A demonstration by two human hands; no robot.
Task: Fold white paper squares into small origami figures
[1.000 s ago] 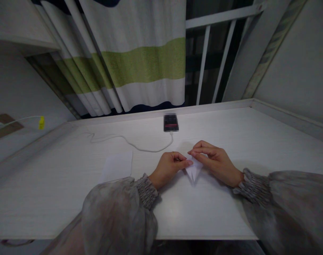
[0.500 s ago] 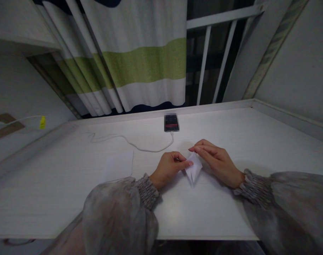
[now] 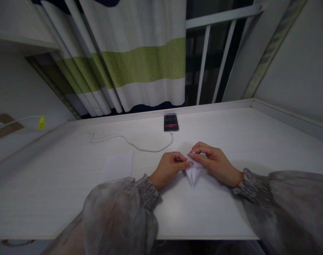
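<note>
This is looking like a room in a home: a striped curtain [image 3: 144,67] is hanging beyond the left hand [image 3: 168,168], a barred window [image 3: 203,65] is showing beyond the right hand [image 3: 216,162], and a white desk [image 3: 201,216] is stretching beneath both hands.

Bare left hand [image 3: 172,165] pinches, thumb against curled fingers [image 3: 180,156]; bare right hand [image 3: 214,160] pinches just beside it. Grey-sleeved forearms [image 3: 116,209] angle inward.

White paper [image 3: 195,173], mottled grey sleeves [image 3: 116,209], green-banded white curtain [image 3: 145,67]
</note>
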